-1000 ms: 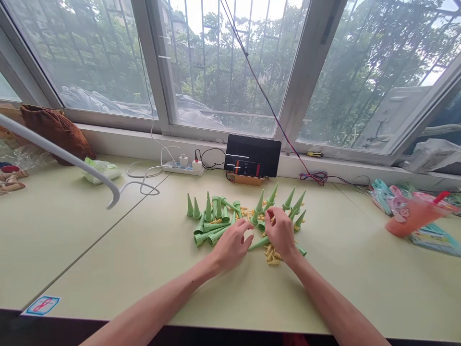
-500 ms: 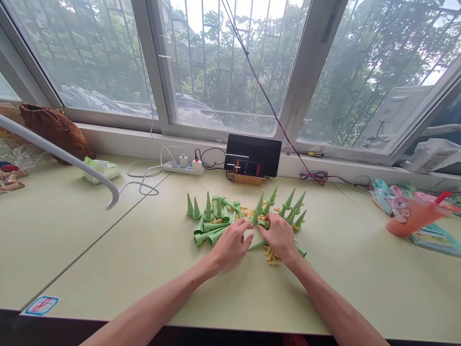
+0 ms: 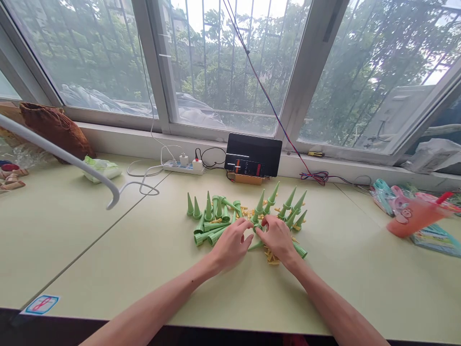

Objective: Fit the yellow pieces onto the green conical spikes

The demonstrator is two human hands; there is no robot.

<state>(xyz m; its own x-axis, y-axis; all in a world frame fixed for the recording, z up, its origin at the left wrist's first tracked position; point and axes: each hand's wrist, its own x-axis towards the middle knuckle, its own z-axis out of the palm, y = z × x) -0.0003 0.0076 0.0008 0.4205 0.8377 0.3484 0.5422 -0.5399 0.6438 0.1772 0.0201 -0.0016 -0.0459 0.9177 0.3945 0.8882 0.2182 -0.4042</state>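
My right hand (image 3: 278,236) pinches a small green plastic cap (image 3: 257,228), partly hidden by the fingers. Close to it on the left is my left hand (image 3: 231,241), its thumb and fingers curved and apart with nothing visible between them. Just behind the cap stands a pointed green plastic watering spike (image 3: 260,204). More green spikes lie in a heap (image 3: 212,226) left of my left hand, some upright, some on their sides. Small yellow plastic valve pieces (image 3: 272,257) lie under and beside my right wrist.
Several upright green spikes (image 3: 287,204) stand behind my right hand. A propped tablet (image 3: 259,149) with a phone in front stands by the window. A power strip (image 3: 183,167) is at back left; a tilted red drink cup (image 3: 410,216) is at right.
My right hand has shifted slightly left, bringing the green cap nearer my left hand's fingertips. My left hand has hardly moved.
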